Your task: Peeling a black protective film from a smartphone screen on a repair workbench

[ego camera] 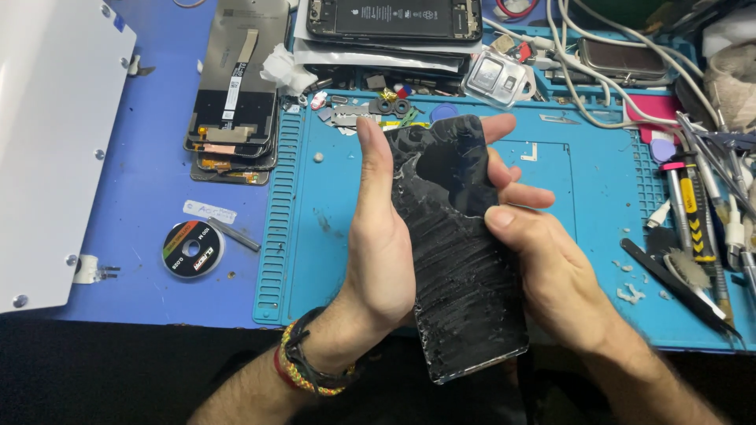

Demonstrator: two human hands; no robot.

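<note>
Hands are gripping a black phone panel [465,267] above the blue work mat [331,260]. The left hand [378,244] is pressing flat along the panel's left edge, fingers straight and pointing away from the camera. The right hand [543,267] is closing on the right edge, thumb lying on the scratched front and fingers curling behind. The panel is tilting, its lower corner hanging over the mat's near edge.

Fingers of the right hand are mostly hiding behind the panel, and the panel's back is not showing. Smears and scratches are making its surface hard to read.

Further back, a stack of screens [236,86] is lying on the table to the left, with a small wire spool [193,249] nearer. An opened phone [394,17] is resting at the top, white cables [598,86] are trailing to the right, and screwdrivers and tweezers [693,228] are lying along the right side.
</note>
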